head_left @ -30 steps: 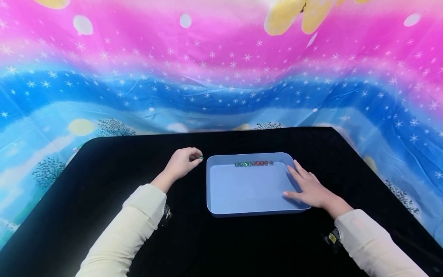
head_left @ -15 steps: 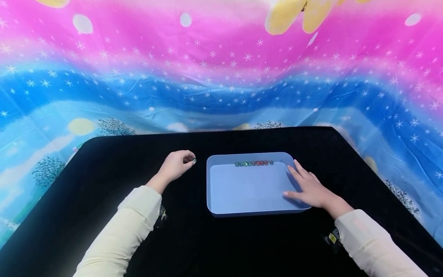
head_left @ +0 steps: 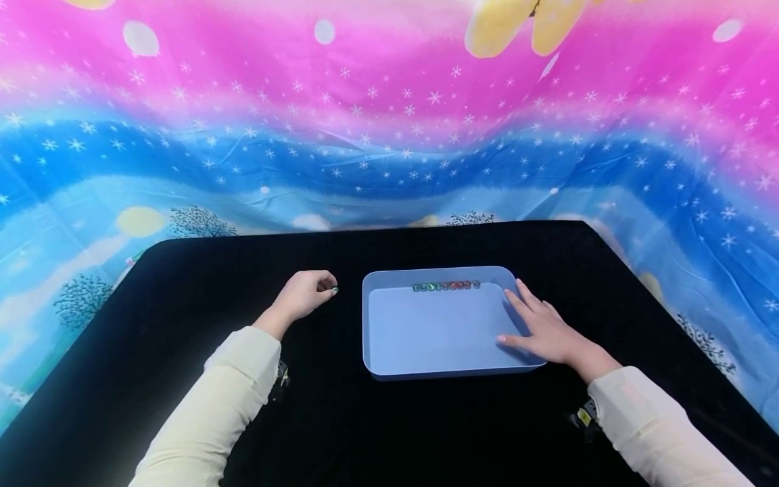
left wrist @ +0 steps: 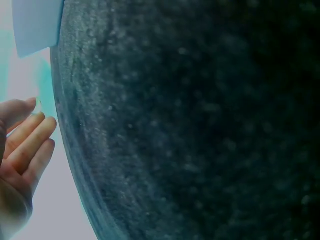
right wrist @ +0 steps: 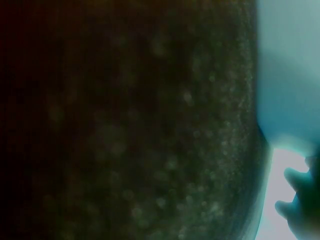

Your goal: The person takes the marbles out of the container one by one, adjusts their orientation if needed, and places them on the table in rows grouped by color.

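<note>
My left hand [head_left: 301, 295] is left of the blue tray [head_left: 426, 341], above the black cloth. Between its thumb and fingertips it pinches a small green glass marble [head_left: 335, 289]; in the left wrist view this left hand [left wrist: 25, 150] has its other fingers extended. A straight row of green and reddish glass marbles [head_left: 447, 286] lies inside the tray along its far wall, green ones on the left. My right hand [head_left: 544, 330] rests on the tray's right side with fingers spread. In the right wrist view that right hand [right wrist: 302, 200] is only a dark shape at the edge.
A black cloth [head_left: 341, 433] covers the table under the tray. Behind it hangs a pink and blue backdrop [head_left: 389, 122] printed with snowflakes. A dark wrist device [head_left: 585, 418] shows below the right cuff, another [head_left: 281, 380] below the left.
My left hand has moved left and slightly nearer, away from the tray, still pinching the green marble. The right hand, tray and marble row have stayed in place.
</note>
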